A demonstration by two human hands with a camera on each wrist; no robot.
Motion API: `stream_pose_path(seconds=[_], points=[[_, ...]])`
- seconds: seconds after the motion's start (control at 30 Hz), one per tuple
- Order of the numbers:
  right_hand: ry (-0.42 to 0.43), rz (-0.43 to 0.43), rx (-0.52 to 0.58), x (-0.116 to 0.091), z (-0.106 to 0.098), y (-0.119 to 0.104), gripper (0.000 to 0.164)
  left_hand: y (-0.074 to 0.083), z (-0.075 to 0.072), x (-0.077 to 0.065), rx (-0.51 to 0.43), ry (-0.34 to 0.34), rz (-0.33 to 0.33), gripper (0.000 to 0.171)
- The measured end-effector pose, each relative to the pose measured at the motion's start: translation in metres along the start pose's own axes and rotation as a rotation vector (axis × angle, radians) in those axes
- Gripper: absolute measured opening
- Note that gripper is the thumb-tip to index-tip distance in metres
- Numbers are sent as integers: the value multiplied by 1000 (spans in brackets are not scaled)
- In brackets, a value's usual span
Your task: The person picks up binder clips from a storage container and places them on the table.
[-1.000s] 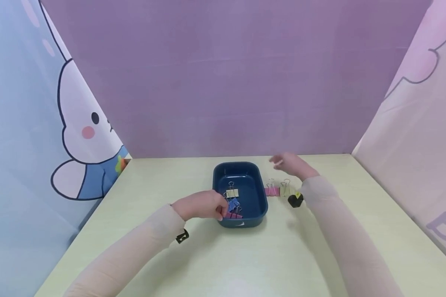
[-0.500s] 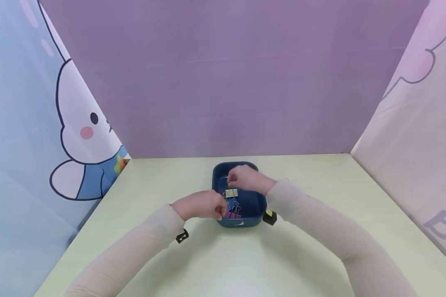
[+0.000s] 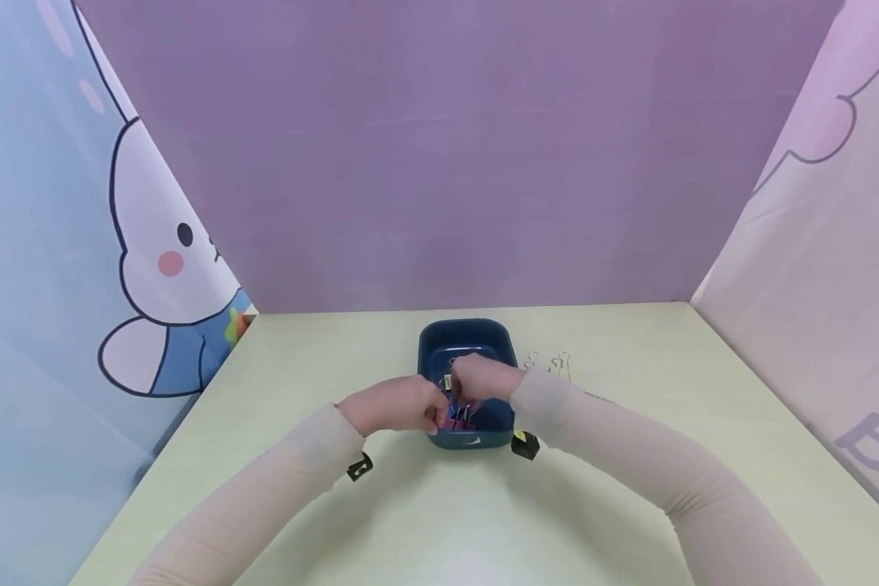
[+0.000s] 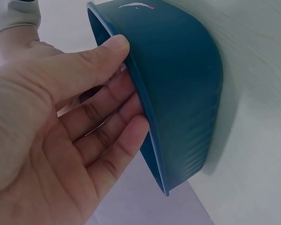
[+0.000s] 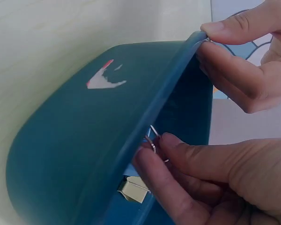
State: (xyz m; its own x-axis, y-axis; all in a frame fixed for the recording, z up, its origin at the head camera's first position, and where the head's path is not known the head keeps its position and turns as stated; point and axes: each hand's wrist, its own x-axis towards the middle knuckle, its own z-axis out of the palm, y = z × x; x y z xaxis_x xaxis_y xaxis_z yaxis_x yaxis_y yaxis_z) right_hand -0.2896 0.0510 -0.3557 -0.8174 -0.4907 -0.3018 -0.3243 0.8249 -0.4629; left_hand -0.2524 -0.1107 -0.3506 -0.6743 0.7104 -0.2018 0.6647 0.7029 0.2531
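The table (image 3: pixel 300 370) is the largest surface and extends under both hands. One dark blue container (image 3: pixel 498 440) rests on it, located between the hands (its near wall bears a white swoosh mark). Inside the container are binder clips: a pink clip (image 3: pixel 459 424) just beside the left fingertips, a blue clip (image 3: pixel 455 404) between the two hands and partly covered, and a yellow clip (image 5: pixel 135 190) directly adjacent to the right fingers. The left hand (image 3: pixel 399 404) grips the container rim at its own side, thumb on the outer face, fingers curled over to the inner face, with only the wall between them. The right hand (image 3: pixel 483 377) is lowered into the container; its thumb and forefinger are nearly together and pinch a wire handle (image 5: pixel 153 144). The body of the pinched clip is hidden, so its colour cannot be confirmed. Further wire handles (image 3: pixel 562 358) rise from the table beyond the right forearm, outside the container; the right sleeve (image 3: pixel 615 427) conceals what lies below them. Count: one container, two hands, three coloured clips visible inside (one pink, one blue, one yellow), and two sets of handles outside, on the right hand's outer side.
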Motion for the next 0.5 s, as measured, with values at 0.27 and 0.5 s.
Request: stream_pose_path(seconds=[0.27,0.5], points=[[10,-26,67,-2,-5,3,6,-1,1,1,2,7,12,7],[100,-108,72,-16,-46,7,6,-3,-1,0,-2,-1,15,7]])
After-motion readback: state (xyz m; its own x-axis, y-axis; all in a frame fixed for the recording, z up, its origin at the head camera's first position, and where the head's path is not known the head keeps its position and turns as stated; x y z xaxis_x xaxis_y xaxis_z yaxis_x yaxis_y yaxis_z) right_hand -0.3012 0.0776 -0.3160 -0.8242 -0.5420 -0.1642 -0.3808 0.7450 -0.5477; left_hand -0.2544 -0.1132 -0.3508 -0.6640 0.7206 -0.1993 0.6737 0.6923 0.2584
